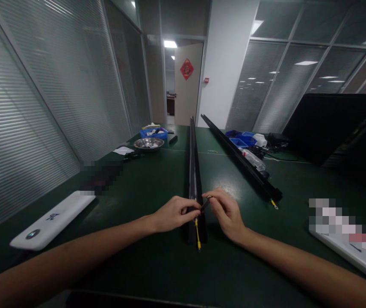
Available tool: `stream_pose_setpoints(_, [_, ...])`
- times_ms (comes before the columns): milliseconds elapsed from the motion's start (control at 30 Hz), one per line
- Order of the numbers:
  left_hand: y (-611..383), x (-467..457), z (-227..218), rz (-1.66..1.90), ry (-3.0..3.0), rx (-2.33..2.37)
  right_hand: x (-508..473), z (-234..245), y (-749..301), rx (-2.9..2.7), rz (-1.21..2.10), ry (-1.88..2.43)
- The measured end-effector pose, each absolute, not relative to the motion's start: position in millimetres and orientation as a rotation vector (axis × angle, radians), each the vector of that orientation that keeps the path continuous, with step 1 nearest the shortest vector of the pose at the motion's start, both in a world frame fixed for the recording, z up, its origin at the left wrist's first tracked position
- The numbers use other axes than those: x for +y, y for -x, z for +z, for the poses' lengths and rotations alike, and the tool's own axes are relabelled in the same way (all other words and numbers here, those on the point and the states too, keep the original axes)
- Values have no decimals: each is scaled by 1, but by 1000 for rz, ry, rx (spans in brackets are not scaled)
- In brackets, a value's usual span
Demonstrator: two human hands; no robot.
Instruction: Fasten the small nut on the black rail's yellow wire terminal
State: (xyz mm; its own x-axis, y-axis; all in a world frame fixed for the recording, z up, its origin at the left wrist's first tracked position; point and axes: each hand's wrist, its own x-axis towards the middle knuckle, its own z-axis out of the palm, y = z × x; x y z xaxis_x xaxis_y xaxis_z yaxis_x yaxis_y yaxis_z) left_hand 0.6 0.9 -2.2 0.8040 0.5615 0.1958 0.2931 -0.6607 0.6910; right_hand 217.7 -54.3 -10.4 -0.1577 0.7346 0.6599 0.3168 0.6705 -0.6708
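A long black rail [193, 167] runs away from me down the middle of the green table. Over its near end, my left hand [178, 211] has its thumb and index finger pinched together; what is between them is hidden. On the rail's right side, my right hand [229, 214] is closed, pinching a small dark metal piece [206, 202] between thumb and index finger. The lower end of that piece reaches the left fingertips. A short yellow cable [198, 235] sticks out of the rail's near end toward me, just below the left fingertips.
A second black rail [240, 156], with a yellow ring-terminal lead [274, 204], lies to the right. Metal bowl [149, 144] and blue basket [153, 133] stand far left; blue bins [242, 139] and a plastic bottle [253, 160] far right. White devices [53, 218] flank the near sides.
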Motion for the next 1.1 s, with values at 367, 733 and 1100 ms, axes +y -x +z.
stream_pose_setpoints(367, [1, 2, -1, 504, -2292, 626, -53, -17, -218, -1714, 560, 836])
stream_pose_setpoints(733, [0, 1, 0, 513, -2299, 628, -54, -11, -217, -1725, 486, 862])
stream_pose_setpoints(1100, [1, 1, -1, 528, -2313, 609, -54, -13, -217, -1731, 476, 836])
